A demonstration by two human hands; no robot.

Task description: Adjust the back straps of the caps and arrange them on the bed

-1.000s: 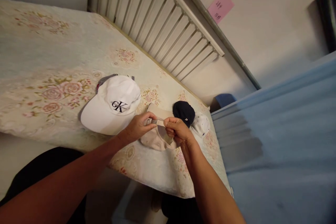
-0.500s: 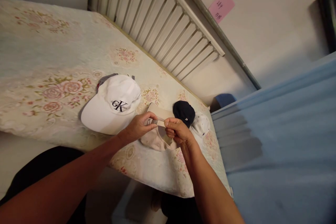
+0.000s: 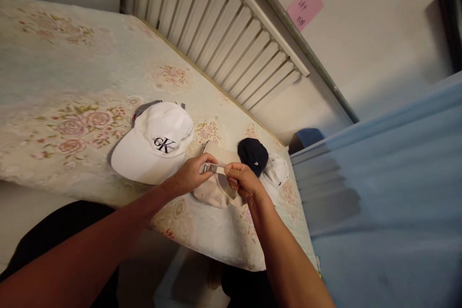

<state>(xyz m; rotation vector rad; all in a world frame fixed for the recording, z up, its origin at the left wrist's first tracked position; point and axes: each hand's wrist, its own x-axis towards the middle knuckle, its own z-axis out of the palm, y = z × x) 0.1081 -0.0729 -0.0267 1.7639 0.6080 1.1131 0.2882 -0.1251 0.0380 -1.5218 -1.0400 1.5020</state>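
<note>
A beige baseball cap (image 3: 211,193) lies on the table with its back strap facing me. My left hand (image 3: 195,172) pinches the strap's left end beside a small metal buckle (image 3: 212,168). With thumb and fingers closed, my right hand (image 3: 242,178) grips the strap's other end. The strap stretches between both hands above the cap's rear opening. Left of my hands sits a white cap (image 3: 169,127) with black letters, its brim pointing to the lower left. A dark navy cap (image 3: 253,154) is just beyond my right hand, next to another white cap (image 3: 277,171).
A flower-patterned cloth (image 3: 119,57) covers the table. A grey item (image 3: 144,109) shows partly behind the lettered cap. White radiator bars (image 3: 216,24) run along the wall behind. A blue curtain (image 3: 378,192) hangs at the right, and a pink note (image 3: 305,7) is on the wall.
More of the metal buckle and strap now shows between my fingers. My right hand has shifted very slightly left; the caps lie where they were.
</note>
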